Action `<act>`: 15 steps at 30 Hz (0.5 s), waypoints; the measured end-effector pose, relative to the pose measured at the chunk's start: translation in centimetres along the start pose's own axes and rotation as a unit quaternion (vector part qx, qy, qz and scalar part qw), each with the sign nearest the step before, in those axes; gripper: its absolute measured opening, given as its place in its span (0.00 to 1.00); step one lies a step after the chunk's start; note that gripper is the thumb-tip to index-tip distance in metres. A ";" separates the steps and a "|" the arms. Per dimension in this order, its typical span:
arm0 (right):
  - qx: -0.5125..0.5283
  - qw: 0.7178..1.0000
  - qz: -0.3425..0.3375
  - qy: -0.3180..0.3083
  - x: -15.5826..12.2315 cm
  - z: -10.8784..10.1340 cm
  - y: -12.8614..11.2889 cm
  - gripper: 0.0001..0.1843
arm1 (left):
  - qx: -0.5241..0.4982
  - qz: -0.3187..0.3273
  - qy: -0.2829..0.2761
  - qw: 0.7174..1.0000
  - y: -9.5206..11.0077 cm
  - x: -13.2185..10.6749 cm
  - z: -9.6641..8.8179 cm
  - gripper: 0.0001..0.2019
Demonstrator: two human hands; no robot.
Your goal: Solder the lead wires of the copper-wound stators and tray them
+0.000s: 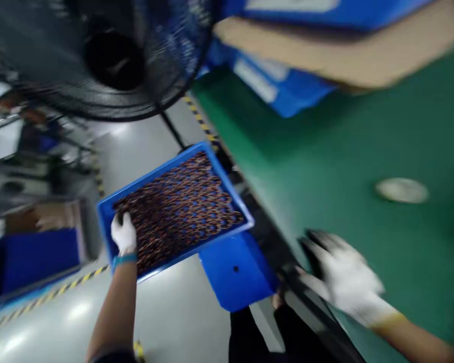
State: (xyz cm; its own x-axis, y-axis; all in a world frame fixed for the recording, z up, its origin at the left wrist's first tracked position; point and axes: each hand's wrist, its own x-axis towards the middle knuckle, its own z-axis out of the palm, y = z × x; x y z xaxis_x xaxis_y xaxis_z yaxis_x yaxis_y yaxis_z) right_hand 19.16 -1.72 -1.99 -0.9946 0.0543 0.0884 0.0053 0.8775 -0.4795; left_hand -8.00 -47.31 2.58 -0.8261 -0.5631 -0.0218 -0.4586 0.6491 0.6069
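My left hand (pixel 124 233), in a white glove with a blue-green band at the wrist, reaches into the left end of a blue tray (pixel 229 184). Its fingers are bent down at the edge of rows of small copper-brown ring-like parts (pixel 189 201); what lies between the fingertips is too dark to make out. On the right, my right hand (pixel 344 275), also in a white glove, hovers over or near the green surface (pixel 363 146). Motion smears its fingers, and the dark patch at their tips may be glove or a held thing.
A large black fan (pixel 113 60) fills the upper left. Blue bins (pixel 298 91) and a tan board (pixel 325 48) stand at upper right. A pale oval object (pixel 401 190) lies on the green surface. Below the tray is a blue seat-like piece (pixel 236 272). Yellow-black tape (pixel 71 285) marks the floor.
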 end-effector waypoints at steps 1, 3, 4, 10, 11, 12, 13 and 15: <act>-0.023 1.000 -0.007 0.008 -0.4 -0.2 -0.7 0.32 | -0.018 0.021 -0.008 1.000 0.0 -2.7 0.6 0.23; -0.052 0.999 0.012 0.012 0.0 0.2 -1.2 0.35 | -0.052 0.063 -0.059 0.995 -0.2 -8.6 2.2 0.25; -0.057 0.998 0.016 0.011 0.6 0.6 -1.0 0.37 | -0.067 0.087 -0.096 0.989 -0.1 -11.8 3.0 0.25; -0.026 0.999 0.003 0.029 3.4 2.6 -1.5 0.38 | -0.104 0.312 -0.329 0.885 8.0 -26.6 8.4 0.30; -0.019 0.999 0.005 0.035 3.5 2.9 -1.9 0.38 | -0.070 0.347 -0.347 0.868 10.6 -27.6 9.1 0.33; -0.012 0.999 0.010 0.041 3.3 3.2 -2.4 0.38 | -0.014 0.381 -0.350 0.856 13.2 -28.3 9.8 0.36; -0.006 0.999 0.015 0.046 2.9 3.4 -3.0 0.39 | 0.045 0.414 -0.348 0.840 15.7 -29.0 10.4 0.39; 0.006 0.999 0.020 0.049 1.5 3.6 -4.2 0.39 | 0.091 0.458 -0.342 0.815 20.1 -30.2 11.5 0.42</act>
State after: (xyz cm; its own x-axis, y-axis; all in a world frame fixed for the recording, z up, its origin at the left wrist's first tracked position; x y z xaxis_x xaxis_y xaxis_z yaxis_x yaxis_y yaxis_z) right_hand 17.30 -7.03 -3.03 -0.9785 0.1372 0.1537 0.0438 0.8674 -0.4956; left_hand 4.01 -11.37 6.31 -0.8104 0.5771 -0.1012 0.4640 0.7376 0.4906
